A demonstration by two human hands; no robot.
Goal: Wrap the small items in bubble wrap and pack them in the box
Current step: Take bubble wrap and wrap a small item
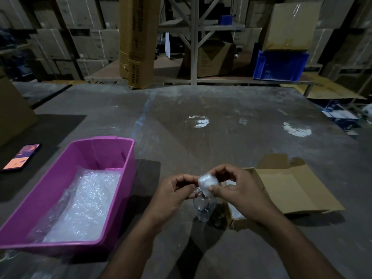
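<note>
A grey work table (pixel 221 121) stands in a dim storeroom lined with stacked cartons; a tall carton (pixel 138 41) leaning at the far edge carries vertical print too blurred to read. Above the table's near centre, the left hand (pixel 173 193) and right hand (pixel 235 190) both pinch a small bubble-wrapped item (pixel 206 183) with curled fingers, a clear loose strip hanging below it. A pink bin (pixel 124 158) holding bubble wrap (pixel 84 202) sits left, a lit phone (pixel 21 157) beyond it, and the open cardboard box (pixel 289 188) lies just right of the hands.
</note>
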